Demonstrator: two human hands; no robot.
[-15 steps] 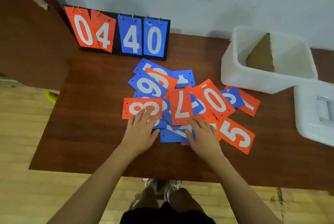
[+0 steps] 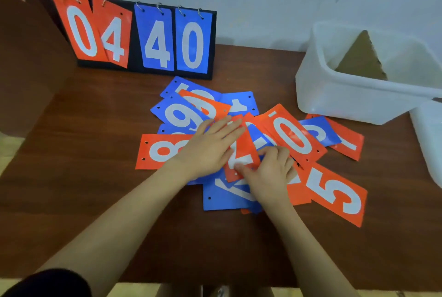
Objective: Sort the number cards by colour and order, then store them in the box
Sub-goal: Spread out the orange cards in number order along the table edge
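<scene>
- Head view, progress: the sorting has barely begun. The number cards [image 2: 248, 143] lie in one mixed heap of orange and blue near the middle of the table [image 2: 95, 201], overlapping at all angles; no separate colour piles or ordered runs show.
- The orange 8 card [image 2: 162, 152] sits at the heap's left edge, the orange 5 card [image 2: 334, 193] at its near right corner, the orange 0 card [image 2: 290, 136] toward the right, and the blue 9 card [image 2: 179, 114] at the far left of the heap.
- The white box [image 2: 354, 95] stands open at the table's far right edge with only a brown cardboard piece [image 2: 361, 59] inside, so no cards are stored; its lid [image 2: 428, 141] seems to lie just beside it, though it is cut off by the frame.
- The scoreboard stand [image 2: 141, 38] stands at the far left edge, cards ringed on it reading 0 4 4 0.
- Left hand [image 2: 208, 148]: flat, fingers straight and together, pressing on the heap over the 8 card's right end.
- Right hand [image 2: 270, 172]: fingers curled, pinching the near end of the orange 7 card [image 2: 241, 155] atop the heap, probably to lift it.
</scene>
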